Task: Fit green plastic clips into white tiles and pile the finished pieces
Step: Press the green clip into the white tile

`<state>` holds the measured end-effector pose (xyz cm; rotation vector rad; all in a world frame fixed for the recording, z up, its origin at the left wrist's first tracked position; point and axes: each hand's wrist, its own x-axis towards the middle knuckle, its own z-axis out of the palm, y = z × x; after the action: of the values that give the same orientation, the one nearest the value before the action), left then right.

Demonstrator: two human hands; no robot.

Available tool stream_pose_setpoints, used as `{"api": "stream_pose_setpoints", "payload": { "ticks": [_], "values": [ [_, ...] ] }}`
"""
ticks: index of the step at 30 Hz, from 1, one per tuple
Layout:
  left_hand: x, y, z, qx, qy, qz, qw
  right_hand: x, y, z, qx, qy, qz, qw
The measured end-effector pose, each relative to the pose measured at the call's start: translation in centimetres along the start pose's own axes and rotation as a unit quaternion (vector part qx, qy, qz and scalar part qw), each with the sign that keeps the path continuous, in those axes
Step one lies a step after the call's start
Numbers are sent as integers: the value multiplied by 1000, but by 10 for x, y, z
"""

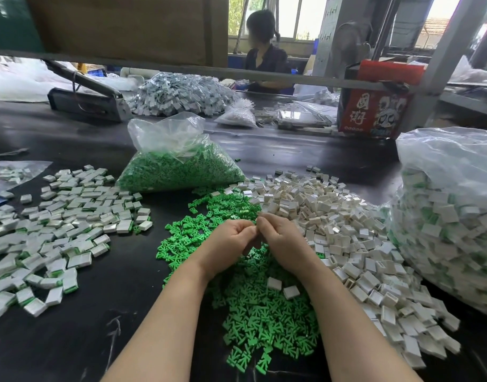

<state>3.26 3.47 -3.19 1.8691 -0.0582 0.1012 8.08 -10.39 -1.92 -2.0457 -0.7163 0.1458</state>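
Both hands meet over the middle of the dark bench (79, 334): the left hand (229, 241) and right hand (285, 244) have fingers curled in, fingertips touching, a narrow grip on something too hidden to name, probably a tile and clip being pressed together. Loose green clips (264, 312) lie spread under the wrists, white tiles (333, 224) heaped just to the right, finished pieces (63, 216) piled well to the left. The parts look light, stiff and smooth, so likely slippery; a tile is best pinched by its side edges, a clip by its stem. A bag of clips (178, 166) sits behind the hands.
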Motion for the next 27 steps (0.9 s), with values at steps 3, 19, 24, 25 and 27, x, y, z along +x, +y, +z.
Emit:
{"api": "stream_pose_setpoints", "payload": {
  "ticks": [3,19,24,25,27],
  "values": [
    [0,-1,-2,-12,0,-4,1000,-1,-1,-3,1,-6,-5,1000],
    [-2,2,-3,-28,-7,-4,1000,-2,-5,1,-37,16,-34,999],
    [-2,3,-4,-4,-9,-17,1000,0,-5,4,-52,11,-28,998],
    [-2,2,-4,-2,-12,-20,1000,0,-4,4,-53,12,-24,998],
    [-2,2,-3,7,-15,-25,1000,1,-4,5,-60,10,-17,998]
  ]
}}
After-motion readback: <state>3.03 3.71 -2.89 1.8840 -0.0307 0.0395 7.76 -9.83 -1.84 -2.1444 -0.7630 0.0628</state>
